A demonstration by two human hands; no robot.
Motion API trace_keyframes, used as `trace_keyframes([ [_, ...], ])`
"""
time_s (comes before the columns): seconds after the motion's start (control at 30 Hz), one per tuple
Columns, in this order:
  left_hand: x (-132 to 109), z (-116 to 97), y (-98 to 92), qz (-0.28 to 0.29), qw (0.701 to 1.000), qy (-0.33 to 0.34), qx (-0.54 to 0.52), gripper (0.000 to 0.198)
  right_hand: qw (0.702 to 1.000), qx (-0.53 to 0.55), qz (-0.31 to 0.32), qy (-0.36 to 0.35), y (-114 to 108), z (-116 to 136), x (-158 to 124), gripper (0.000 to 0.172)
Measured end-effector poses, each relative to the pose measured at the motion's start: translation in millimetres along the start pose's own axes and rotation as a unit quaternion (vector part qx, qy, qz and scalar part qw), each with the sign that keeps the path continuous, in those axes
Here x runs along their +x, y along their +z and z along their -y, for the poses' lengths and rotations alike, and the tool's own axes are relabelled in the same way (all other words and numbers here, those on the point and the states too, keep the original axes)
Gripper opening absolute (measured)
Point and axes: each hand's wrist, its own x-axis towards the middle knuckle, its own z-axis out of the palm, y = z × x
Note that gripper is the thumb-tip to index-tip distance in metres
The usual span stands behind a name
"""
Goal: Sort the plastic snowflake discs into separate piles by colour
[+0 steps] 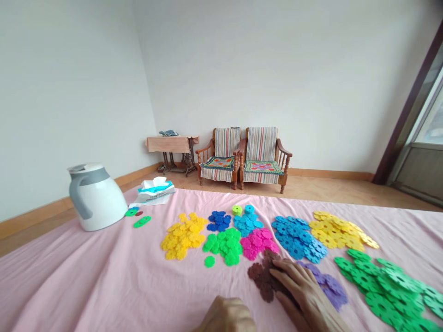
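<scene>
My right hand (304, 290) lies over a pile of brown flower-shaped plastic discs (265, 279), fingers stretched out and touching them; part of the pile is under it. Purple discs (330, 286) lie just beyond that hand on its right. At the bottom edge, my left hand (226, 316) is closed in a fist on the cloth, and its fingertips are hidden. Close to the brown pile are magenta discs (258, 243) and bright green discs (226, 245), with one single green disc (209, 261) apart from its pile.
On the pink cloth (114, 281) are yellow discs (183, 235), dark blue discs (219, 221), light blue discs (247, 223), blue discs (297, 237), more yellow discs (341, 230) and green discs (391, 286). A white jug (104, 203) and a tissue pack (155, 190) stand left. Two chairs (261, 152) are behind.
</scene>
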Motion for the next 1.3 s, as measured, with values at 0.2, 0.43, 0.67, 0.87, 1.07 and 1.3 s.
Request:
trace_keyframes([
  [0.2, 10, -3, 0.5, -0.018, 1.0, -0.016, 0.016, 0.035, 0.999, 0.036, -0.012, 0.015, -4, -2, 2, 0.033],
  [0.43, 18, -15, -16.5, -0.051, 0.997, -0.046, 0.036, 0.024, 0.997, 0.073, -0.019, 0.007, -3, -14, 1, 0.037],
  [0.67, 19, -16, -20.4, -0.069, 0.996, -0.026, 0.043, 0.021, 0.997, 0.067, -0.026, -0.006, -5, -14, 3, 0.032],
  [0.87, 20, -16, -22.7, -0.055, 0.998, -0.024, 0.025, 0.022, 0.996, 0.068, -0.052, -0.004, -4, -15, 4, 0.03],
  [1.07, 20, -15, -23.5, -0.05, 0.998, -0.036, 0.009, 0.023, 0.996, 0.072, -0.055, 0.007, -3, -17, 2, 0.031],
  [1.3, 16, -21, -21.4, -0.118, 0.992, -0.033, 0.017, 0.022, 0.996, 0.063, -0.059, 0.009, -2, -16, -4, 0.03],
])
